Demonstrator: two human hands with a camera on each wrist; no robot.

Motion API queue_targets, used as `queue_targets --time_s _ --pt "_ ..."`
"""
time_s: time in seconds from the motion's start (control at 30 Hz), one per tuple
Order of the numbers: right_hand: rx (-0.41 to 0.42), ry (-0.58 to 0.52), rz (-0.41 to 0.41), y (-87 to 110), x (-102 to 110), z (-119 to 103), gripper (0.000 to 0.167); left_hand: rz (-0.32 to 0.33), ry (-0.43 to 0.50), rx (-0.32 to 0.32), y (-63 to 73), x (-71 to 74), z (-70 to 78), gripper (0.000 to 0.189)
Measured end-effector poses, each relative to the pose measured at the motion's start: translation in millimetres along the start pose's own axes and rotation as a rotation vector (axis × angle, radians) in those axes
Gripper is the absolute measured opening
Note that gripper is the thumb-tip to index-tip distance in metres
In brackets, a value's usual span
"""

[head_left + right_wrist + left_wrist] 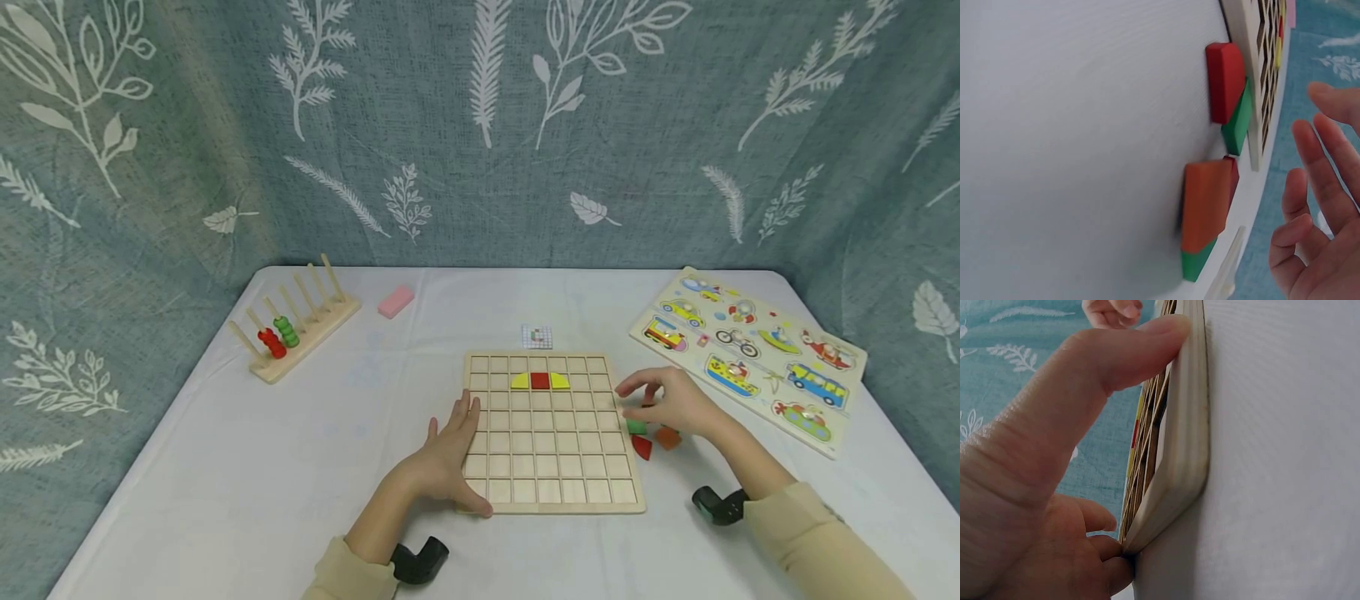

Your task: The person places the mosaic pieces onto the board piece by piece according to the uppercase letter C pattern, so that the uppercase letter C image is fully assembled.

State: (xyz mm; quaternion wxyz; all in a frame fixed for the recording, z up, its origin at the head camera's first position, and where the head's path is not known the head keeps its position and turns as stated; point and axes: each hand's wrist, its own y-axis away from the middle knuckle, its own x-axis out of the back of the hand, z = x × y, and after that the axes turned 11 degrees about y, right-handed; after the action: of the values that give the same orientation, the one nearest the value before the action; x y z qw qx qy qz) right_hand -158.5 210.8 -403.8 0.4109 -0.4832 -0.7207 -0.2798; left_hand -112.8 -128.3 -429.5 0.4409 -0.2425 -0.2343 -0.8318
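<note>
A square wooden grid board (551, 507) lies flat on the table. Two yellow pieces (521, 382) flank a red square (539, 381) in one of its upper rows. My left hand (442, 458) rests spread along the board's left side, its thumb touching the front edge near the corner. Over the right edge hovers my right hand (671, 402), thumb and fingers apart with nothing visible between them. Beneath it lie loose pieces: an orange block (1205, 203), a red curved-edged piece (1225, 81), green pieces (1239, 119) and a darker red one, partly hidden.
A small patterned card (537, 337) lies behind the board. At the back left stand a wooden peg rack (307, 342) with red and green beads and a pink block (396, 302). A vehicle picture puzzle (750, 358) lies at right.
</note>
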Motion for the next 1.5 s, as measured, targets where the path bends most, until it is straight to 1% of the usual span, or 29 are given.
queue_targets --time_s 0.3,0.53,0.63,1.03,1.23,1.5 --pt "-0.04 -0.003 -0.033 9.6 -1 8 0.027 -0.002 0.001 -0.005 0.4 -0.5 -0.8 0.136" --pt "-0.026 0.013 -0.027 14.8 -2 12 0.028 -0.005 0.004 -0.006 1.2 -1.0 -1.1 0.135" --pt "-0.034 0.013 -0.031 16.1 -4 13 0.029 -0.006 0.001 -0.003 1.2 -0.9 -0.7 0.135" --pt "-0.034 0.034 -0.038 17.7 -6 18 0.028 -0.005 -0.01 -0.003 0.4 -0.1 -0.1 0.136" --pt "-0.017 0.043 -0.037 17.4 -6 18 0.028 -0.004 -0.013 -0.002 0.3 -0.2 -0.4 0.135" --pt "-0.023 0.066 -0.041 16.6 -7 17 0.027 -0.002 -0.018 -0.005 0.4 -0.1 -0.9 0.136"
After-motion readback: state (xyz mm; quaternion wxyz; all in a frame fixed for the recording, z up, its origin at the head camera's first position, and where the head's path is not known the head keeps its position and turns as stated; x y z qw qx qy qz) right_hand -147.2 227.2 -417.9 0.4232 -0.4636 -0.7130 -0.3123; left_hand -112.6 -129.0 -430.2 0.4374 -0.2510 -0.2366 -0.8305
